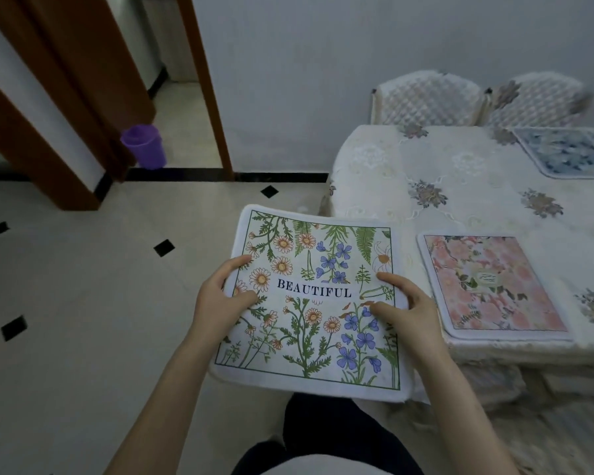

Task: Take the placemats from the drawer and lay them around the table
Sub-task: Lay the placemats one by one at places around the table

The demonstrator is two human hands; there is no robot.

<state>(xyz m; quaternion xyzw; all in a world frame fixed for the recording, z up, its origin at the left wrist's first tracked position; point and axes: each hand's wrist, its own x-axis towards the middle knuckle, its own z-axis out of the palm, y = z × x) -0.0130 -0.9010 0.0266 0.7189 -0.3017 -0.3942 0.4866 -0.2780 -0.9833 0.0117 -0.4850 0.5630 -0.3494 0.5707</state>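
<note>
A white placemat [309, 337] printed with daisies, blue flowers and the word BEAUTIFUL is held flat in the air, left of the table corner. My left hand [220, 299] grips its left edge and my right hand [405, 310] grips its right edge, thumbs on top. On the table [460, 186], covered with a pale floral cloth, a pink floral placemat [494, 286] lies at the near edge. A blue floral placemat [570, 152] lies at the far right edge, partly cut off by the frame.
Two chairs with quilted covers [429, 97] stand behind the table against the wall. A purple bin [143, 145] sits by a brown doorway [206, 80] at the left. Pale tiled floor [83, 303] with small black diamonds spreads to the left.
</note>
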